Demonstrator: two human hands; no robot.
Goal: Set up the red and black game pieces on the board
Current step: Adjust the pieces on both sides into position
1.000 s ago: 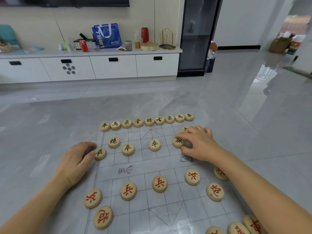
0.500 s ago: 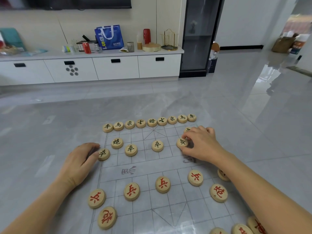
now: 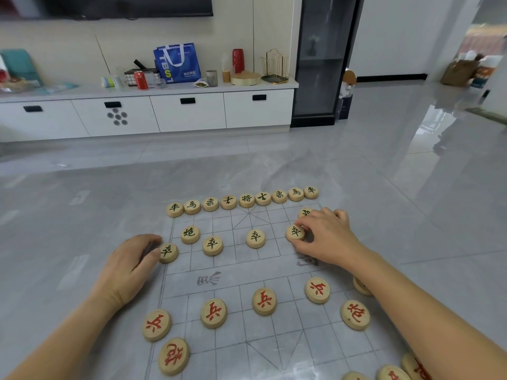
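1. A thin gridded board (image 3: pixel 238 272) is laid flat on the grey floor (image 3: pixel 82 215)
2. Nine black pieces are lined up as a back row (image 3: pixel 246 200) along the board's far edge
3. The right black pawn (image 3: pixel 295 233) is pinched between the thumb and forefinger of the right hand (image 3: pixel 326 239), on the right of the far half; a further black piece (image 3: pixel 305 212) is half hidden behind that hand's fingers
4. The outer black pawn (image 3: pixel 168 252) is seen at the board's left edge, with the thumb tip of the left hand (image 3: pixel 129 270) laid against its rim and the fingers curled; whether it is truly gripped cannot be told
5. Between these pawns, two free black pawns (image 3: pixel 212 244) are set well apart, and a black cannon (image 3: pixel 189 233) is placed beyond the left one
6. On the near half, red pawns (image 3: pixel 264 301) are spread in a row, and a red cannon (image 3: pixel 355 314) is seen just beside the right forearm
7. A white cabinet (image 3: pixel 189 111) is seen against the far wall, with a blue bag (image 3: pixel 177 63) stood on it
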